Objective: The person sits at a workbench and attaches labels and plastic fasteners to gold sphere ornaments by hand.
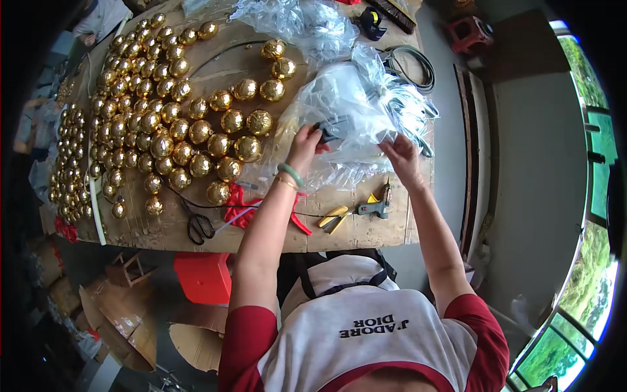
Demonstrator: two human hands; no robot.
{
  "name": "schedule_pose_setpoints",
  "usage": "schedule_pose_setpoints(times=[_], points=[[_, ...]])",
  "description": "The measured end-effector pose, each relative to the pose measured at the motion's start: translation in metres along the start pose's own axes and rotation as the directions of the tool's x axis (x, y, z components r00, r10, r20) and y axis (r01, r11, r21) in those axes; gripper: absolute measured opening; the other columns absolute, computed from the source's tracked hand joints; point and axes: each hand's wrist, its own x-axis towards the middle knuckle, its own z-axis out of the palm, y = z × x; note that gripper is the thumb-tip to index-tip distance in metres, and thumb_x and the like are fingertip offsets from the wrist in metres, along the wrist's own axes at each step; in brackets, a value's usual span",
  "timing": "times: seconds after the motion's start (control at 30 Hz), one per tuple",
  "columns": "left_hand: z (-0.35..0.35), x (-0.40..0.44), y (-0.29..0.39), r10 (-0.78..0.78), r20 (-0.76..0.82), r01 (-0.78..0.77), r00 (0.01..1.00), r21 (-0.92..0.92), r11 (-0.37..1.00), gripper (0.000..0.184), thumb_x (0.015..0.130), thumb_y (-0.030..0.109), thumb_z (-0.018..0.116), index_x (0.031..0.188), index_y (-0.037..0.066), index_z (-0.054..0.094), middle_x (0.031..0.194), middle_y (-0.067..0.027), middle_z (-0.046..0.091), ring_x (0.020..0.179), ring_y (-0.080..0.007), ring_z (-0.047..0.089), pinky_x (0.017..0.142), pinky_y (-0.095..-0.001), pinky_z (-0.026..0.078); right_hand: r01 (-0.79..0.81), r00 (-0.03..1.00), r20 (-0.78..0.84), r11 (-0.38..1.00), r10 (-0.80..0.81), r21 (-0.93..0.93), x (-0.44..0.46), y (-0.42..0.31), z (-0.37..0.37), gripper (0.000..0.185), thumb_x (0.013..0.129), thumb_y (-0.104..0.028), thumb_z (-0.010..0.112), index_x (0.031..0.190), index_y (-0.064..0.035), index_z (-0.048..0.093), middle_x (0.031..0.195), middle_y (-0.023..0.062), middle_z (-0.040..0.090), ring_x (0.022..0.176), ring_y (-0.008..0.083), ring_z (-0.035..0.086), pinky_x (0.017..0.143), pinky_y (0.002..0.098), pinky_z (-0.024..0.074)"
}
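My left hand [305, 147], with a green bangle on its wrist, closes its fingers on a dark strip-like item [333, 127] at the near side of a clear plastic bag [339, 91]. Part of the dark item lies behind the plastic, and its kind is unclear. My right hand [401, 160] pinches the bag's near right edge. At the bag's right side shows a bundle of pale greenish strands [408, 104]. Just below the hands lie a glue gun [374, 208] and yellow-handled pliers [334, 219].
Many shiny gold balls [162, 144] cover the table's left half. Black scissors [199, 227] and red fabric [241, 212] lie near the front edge. Coiled cable [421, 68], a tape dispenser [372, 23] and a brush [396, 13] are at the back right. A red stool [204, 277] stands below.
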Motion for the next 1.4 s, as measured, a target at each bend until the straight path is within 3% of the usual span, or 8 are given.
schedule_pose_setpoints(times=[0.03,0.2,0.9,1.13,1.23,1.3,1.37,1.4], points=[[0.012,0.009,0.002,-0.030,-0.004,0.030,1.000,0.017,0.999,0.015,0.095,0.018,0.050,0.104,0.007,0.055,0.086,-0.0023,0.062,0.069,-0.0117,0.060,0.061,-0.0243,0.045,-0.025,0.999,0.027,0.954,0.034,-0.300,0.000,0.000,-0.005,0.008,0.085,-0.004,0.067,0.085,-0.0008,0.060,0.071,-0.0059,0.052,0.069,0.0020,0.045,0.059,0.0197,0.0378],[0.026,0.053,-0.021,-0.064,-0.040,0.040,0.997,-0.438,0.898,0.014,0.093,0.020,0.053,0.097,0.006,0.055,0.082,-0.0038,0.058,0.068,-0.0155,0.057,0.058,-0.0299,0.048,0.152,0.988,0.071,0.950,-0.138,-0.272,-0.007,-0.008,0.005,0.009,0.080,0.000,0.068,0.083,0.0005,0.059,0.071,0.0005,0.053,0.065,0.0069,0.044,0.059,0.0235,0.0384],[0.044,0.044,-0.080,0.138,0.240,0.043,0.961,-0.620,0.783,0.028,0.091,0.015,0.049,0.117,0.005,0.056,0.112,-0.0082,0.061,0.102,-0.0214,0.059,0.086,-0.0325,0.050,0.394,0.875,0.444,0.817,-0.193,-0.422,-0.034,-0.037,0.045,0.029,0.077,-0.008,0.071,0.103,-0.0024,0.060,0.092,0.0121,0.059,0.081,0.0293,0.063,0.072,0.0353,0.0531],[0.040,0.063,-0.088,-0.021,-0.007,0.016,1.000,-0.435,0.900,0.033,0.089,0.010,0.059,0.121,0.012,0.050,0.098,-0.0013,0.057,0.082,-0.0145,0.058,0.067,-0.0280,0.052,0.455,0.881,0.266,0.548,-0.392,-0.702,0.004,-0.048,0.028,0.039,0.075,-0.015,0.072,0.110,-0.0067,0.059,0.108,0.0135,0.056,0.105,0.0333,0.053,0.089,0.0411,0.0439],[0.027,0.060,-0.092,0.274,0.062,-0.266,0.960,-0.117,0.957,0.031,0.094,0.020,0.052,0.124,0.012,0.047,0.100,-0.0024,0.058,0.082,-0.0156,0.058,0.066,-0.0298,0.051,0.503,0.854,0.408,0.316,-0.322,-0.804,0.028,-0.017,0.038,0.054,0.071,-0.011,0.066,0.123,-0.0162,0.056,0.135,0.0126,0.043,0.129,0.0371,0.033,0.105,0.0482,0.0294],[0.024,0.048,-0.090,-0.118,0.129,0.175,0.985,-0.737,0.653,0.030,0.096,0.028,0.042,0.114,0.010,0.057,0.100,-0.0059,0.062,0.087,-0.0195,0.061,0.073,-0.0365,0.052,0.527,0.843,0.487,0.169,-0.231,-0.833,0.040,0.018,0.041,0.057,0.069,-0.012,0.066,0.125,-0.0162,0.056,0.140,0.0121,0.039,0.133,0.0371,0.029,0.109,0.0519,0.0226],[0.013,0.044,-0.090,-0.090,-0.170,0.078,0.981,-0.077,0.994,0.026,0.086,0.003,0.047,0.107,0.007,0.062,0.083,-0.0066,0.063,0.068,-0.0155,0.059,0.057,-0.0297,0.048,0.490,0.872,0.488,0.103,-0.052,-0.865,0.047,0.049,0.038,0.058,0.069,-0.013,0.066,0.126,-0.0153,0.056,0.143,0.0114,0.036,0.135,0.0363,0.025,0.110,0.0565,0.0168],[0.009,0.028,-0.089,0.014,-0.153,-0.048,0.988,-0.225,0.973,0.026,0.087,0.001,0.045,0.106,0.004,0.063,0.082,-0.0055,0.064,0.070,-0.0164,0.060,0.059,-0.0288,0.048,0.509,0.861,0.508,0.060,-0.033,-0.859,0.048,0.052,0.040,0.056,0.071,-0.014,0.065,0.126,-0.0146,0.056,0.143,0.0112,0.036,0.136,0.0363,0.025,0.109,0.0582,0.0161]])
